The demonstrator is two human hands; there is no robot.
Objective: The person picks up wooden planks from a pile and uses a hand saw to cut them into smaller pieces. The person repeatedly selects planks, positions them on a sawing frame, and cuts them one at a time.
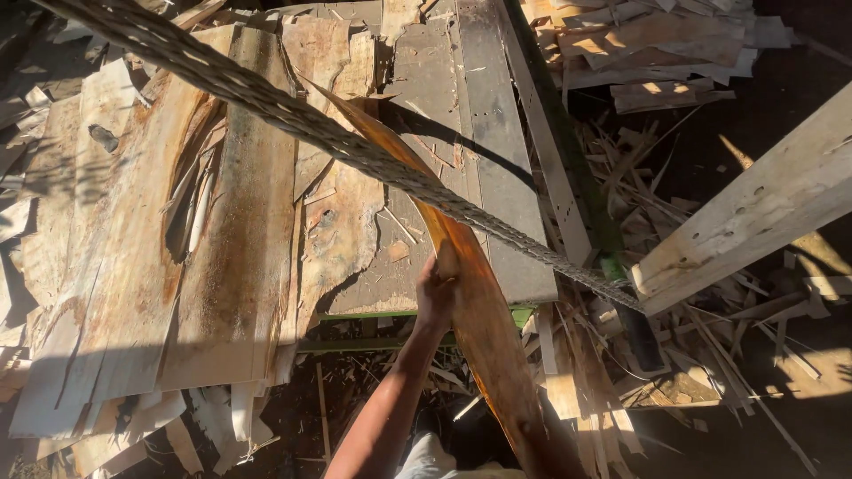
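Note:
My left hand (436, 291) grips the left edge of a long, thin strip of orange-brown wood veneer (484, 337). The strip runs from the stack of sheets at upper centre down to the bottom edge of the view, and it glows in the sun. My bare forearm reaches up from the bottom centre. My right hand does not show. A thick braided rope (293, 120) crosses diagonally above the strip, from the top left down to the right.
Flat veneer sheets (222, 231) lie stacked on a grey metal table (497, 151) with a green frame. A pale wooden beam (754, 213) juts in from the right. Scrap strips and splinters (639, 372) litter the ground, and more sheets (657, 44) lie at top right.

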